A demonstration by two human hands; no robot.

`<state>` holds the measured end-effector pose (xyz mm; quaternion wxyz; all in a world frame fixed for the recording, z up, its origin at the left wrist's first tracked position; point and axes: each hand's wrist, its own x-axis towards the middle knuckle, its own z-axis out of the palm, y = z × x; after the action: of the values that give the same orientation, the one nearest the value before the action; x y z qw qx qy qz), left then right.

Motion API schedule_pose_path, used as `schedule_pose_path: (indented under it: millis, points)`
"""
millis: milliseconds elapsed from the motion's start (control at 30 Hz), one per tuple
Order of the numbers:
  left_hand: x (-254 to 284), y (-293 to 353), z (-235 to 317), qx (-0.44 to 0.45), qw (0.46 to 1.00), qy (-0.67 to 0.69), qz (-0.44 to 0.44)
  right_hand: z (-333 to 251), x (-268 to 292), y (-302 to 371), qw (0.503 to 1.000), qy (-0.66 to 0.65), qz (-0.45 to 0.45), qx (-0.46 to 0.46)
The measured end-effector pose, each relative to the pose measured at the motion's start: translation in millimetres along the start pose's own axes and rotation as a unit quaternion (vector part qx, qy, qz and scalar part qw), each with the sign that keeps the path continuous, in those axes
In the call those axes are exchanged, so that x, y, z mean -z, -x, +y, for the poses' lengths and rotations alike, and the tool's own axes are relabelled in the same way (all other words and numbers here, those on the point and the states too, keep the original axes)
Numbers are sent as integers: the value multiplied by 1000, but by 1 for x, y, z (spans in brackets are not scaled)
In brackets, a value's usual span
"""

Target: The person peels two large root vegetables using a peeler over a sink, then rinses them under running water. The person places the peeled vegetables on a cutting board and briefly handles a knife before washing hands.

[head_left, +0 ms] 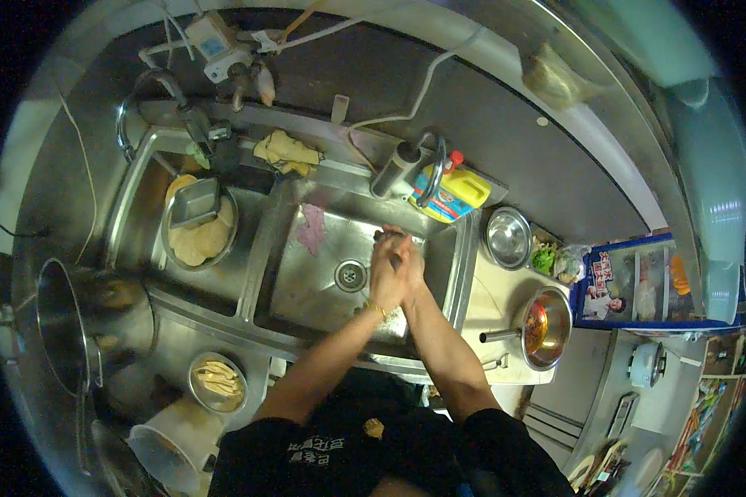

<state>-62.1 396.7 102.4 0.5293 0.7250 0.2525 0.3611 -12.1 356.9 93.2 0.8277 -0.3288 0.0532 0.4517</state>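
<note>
My left hand (385, 277) and my right hand (411, 269) are pressed together over the right basin of a steel sink (307, 302). Their fingers are closed round each other. A dark patch shows at the fingertips, but whether they hold anything is hidden. A yellow band circles my left wrist. Beyond the hands a curved faucet (439, 170) reaches over the basin's far edge. Beside them lie the round drain (351, 276) and a pink cloth (312, 229) on the basin floor. A yellow jug with a red cap (460, 195) stands behind the faucet.
In the left basin a bowl (172, 244) holds pale flat food and a metal container (196, 203). A yellow cloth (287, 153) lies behind the divider. A steel bowl (507, 238) and a pan with red liquid (565, 331) stand right. Pale strips (220, 378) fill a bowl near left.
</note>
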Motion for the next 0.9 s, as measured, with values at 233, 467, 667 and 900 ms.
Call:
schedule_pose_path:
  millis: [233, 467, 667, 900]
  points:
    - [-14, 26, -7, 106, 990, 95, -20, -4, 13, -2, 991, -15, 131, 5]
    - [-3, 12, -17, 210, 973, -100, 5, 12, 2, 24, 996, 22, 67, -62]
    - [-3, 22, -1, 159, 987, 31, 22, -7, 10, 3, 985, -41, 158, -53]
    - [7, -6, 4, 159, 968, -177, -75, 8, 8, 24, 994, -28, 79, -77]
